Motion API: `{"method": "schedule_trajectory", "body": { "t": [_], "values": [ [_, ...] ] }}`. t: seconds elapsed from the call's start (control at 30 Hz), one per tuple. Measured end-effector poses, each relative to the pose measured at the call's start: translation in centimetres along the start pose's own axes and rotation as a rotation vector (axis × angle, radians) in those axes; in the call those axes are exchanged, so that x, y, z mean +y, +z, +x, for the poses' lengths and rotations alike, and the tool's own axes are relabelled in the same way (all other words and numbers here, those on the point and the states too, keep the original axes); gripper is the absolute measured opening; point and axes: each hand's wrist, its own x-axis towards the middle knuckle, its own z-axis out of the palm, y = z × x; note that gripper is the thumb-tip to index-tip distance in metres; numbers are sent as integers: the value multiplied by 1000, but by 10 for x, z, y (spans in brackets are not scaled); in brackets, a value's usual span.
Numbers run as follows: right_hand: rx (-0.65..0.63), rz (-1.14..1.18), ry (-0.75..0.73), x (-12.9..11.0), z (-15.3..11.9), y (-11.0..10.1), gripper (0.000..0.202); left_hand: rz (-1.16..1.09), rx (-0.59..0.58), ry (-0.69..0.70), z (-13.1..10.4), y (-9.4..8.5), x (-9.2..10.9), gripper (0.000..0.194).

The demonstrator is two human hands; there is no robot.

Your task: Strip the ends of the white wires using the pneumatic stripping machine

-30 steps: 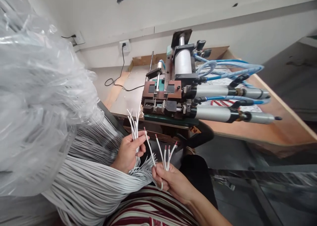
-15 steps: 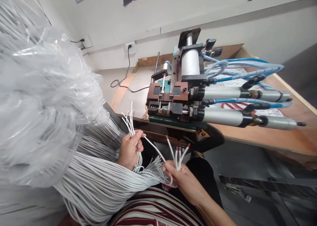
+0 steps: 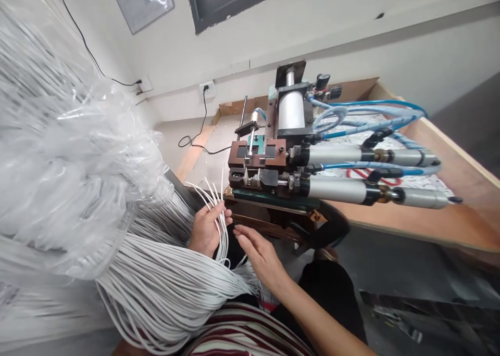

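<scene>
Several white cables are pinched in my left hand, their free ends fanned upward above the thumb. Close by on the right, my right hand has its fingers extended and shows nothing in its grasp. A thick bundle of grey-white cables lies across my lap below both hands. Beyond the hands stands a pneumatic machine with brown blocks and silver cylinders; the cable ends point toward its front left corner.
Clear plastic wrapping over more cables fills the left side. The machine sits on a wooden-edged bench with blue air hoses behind it. A black cord runs to a wall socket.
My right hand has let go of the red-tipped cables and moved closer to my left hand. The single cable between my hands now stands with those in my left hand. The view has tilted up.
</scene>
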Motion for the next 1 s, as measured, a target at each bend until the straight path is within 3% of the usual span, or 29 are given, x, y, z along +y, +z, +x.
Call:
{"method": "schedule_trajectory", "body": {
  "t": [0.1,0.27,0.47,0.63,1.0],
  "values": [
    [51,181,-49,-22,26,8,27,70,-33,23,-11,2,1,12],
    [13,525,94,-42,51,6,20,157,-61,61,-25,4,2,13],
    [206,640,165,-40,48,2,17,178,6,124,-12,0,5,10],
    [290,726,226,-35,54,-1,19,204,87,193,4,-1,11,11],
    [258,976,326,-45,73,-5,20,212,108,194,12,2,17,9]
  ]
}}
